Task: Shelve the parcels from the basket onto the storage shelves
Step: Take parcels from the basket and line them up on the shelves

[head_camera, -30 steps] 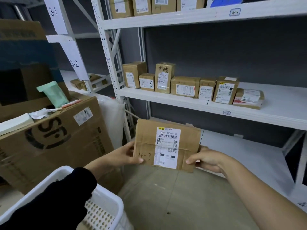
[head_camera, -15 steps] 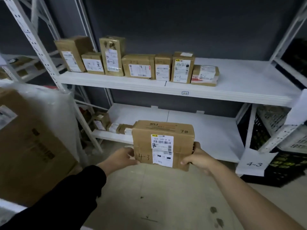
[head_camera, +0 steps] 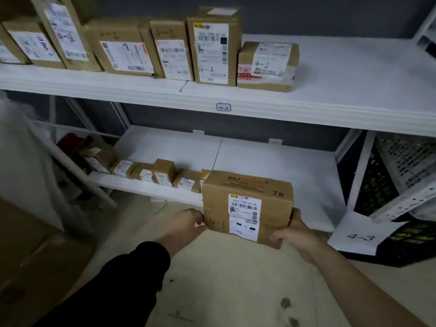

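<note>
I hold a brown cardboard parcel (head_camera: 246,204) marked "4-3" and "7#" with a white barcode label, just above the front edge of the low white shelf (head_camera: 271,161). My left hand (head_camera: 186,223) grips its left side and my right hand (head_camera: 295,230) grips its lower right corner. A row of small parcels (head_camera: 162,174) lines the front left of that shelf, right beside the held parcel. A paper tag reading "4-3" (head_camera: 359,237) hangs at the shelf's right post. The basket is out of view.
The shelf above, tagged "4-2" (head_camera: 223,107), carries several parcels (head_camera: 212,48) on its left half. Black and white crates (head_camera: 401,185) stand at the right. A large brown carton (head_camera: 28,256) and a plastic-wrapped bundle (head_camera: 21,161) stand at the left.
I have stepped closer and turned down toward the shelves. The parcel has gone forward and down to the front edge of the low shelf, still held by both hands.
</note>
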